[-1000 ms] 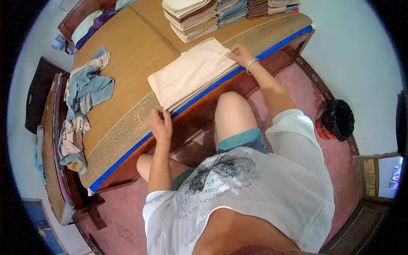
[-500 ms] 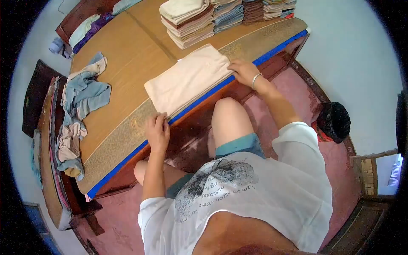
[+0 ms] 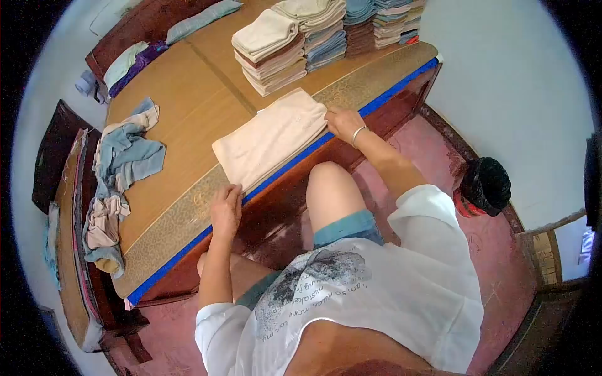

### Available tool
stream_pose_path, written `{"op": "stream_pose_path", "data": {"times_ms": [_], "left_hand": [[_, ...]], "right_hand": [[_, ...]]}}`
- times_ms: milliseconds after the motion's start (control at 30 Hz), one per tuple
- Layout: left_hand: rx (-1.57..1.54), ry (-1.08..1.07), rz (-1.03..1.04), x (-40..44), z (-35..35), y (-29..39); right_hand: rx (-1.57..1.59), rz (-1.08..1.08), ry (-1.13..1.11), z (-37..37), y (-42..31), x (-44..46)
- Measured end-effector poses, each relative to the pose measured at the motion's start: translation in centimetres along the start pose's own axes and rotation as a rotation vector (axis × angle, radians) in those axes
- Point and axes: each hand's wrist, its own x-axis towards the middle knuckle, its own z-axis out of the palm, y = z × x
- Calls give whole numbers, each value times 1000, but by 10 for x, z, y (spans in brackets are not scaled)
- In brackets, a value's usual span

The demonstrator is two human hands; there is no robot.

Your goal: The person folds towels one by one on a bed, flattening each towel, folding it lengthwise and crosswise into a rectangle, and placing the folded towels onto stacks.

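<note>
A pale cream towel (image 3: 273, 139), folded into a flat rectangle, lies along the near edge of the mat-covered bed. At its near left corner is my left hand (image 3: 226, 210), fingers closed on the fabric edge. My right hand (image 3: 343, 124), with a bracelet at the wrist, pinches the near right corner. The fingertips of both hands are partly hidden by the angle. A small white tag shows at the towel's far edge.
Stacks of folded towels (image 3: 269, 56) stand at the far right of the bed (image 3: 188, 94). Crumpled blue and pink cloths (image 3: 128, 156) lie at the left. Pillows (image 3: 204, 20) rest by the headboard. A black bag (image 3: 486, 187) sits on the floor to the right.
The camera view has tilted up a little, so more of the stacks shows. Both hands stay at the towel's near corners, and the towel looks much the same.
</note>
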Motion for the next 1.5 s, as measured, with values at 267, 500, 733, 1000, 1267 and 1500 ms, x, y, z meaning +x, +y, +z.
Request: {"op": "stream_pose_path", "data": {"times_ms": [267, 500, 733, 1000, 1267, 1500], "left_hand": [[1, 66, -56, 1, 7, -10], [-548, 297, -384, 17, -78, -6], [-609, 351, -395, 10, -144, 1], [-287, 385, -321, -23, -169, -1], [-341, 455, -360, -41, -204, 3], [-380, 320, -400, -9, -167, -58]], "right_hand": [[770, 315, 107, -24, -16, 17], [782, 178, 279, -133, -64, 25], [453, -201, 358, -132, -76, 27], [921, -71, 53, -156, -95, 10], [1128, -12, -85, -184, -108, -5], [1193, 67, -125, -105, -105, 55]]}}
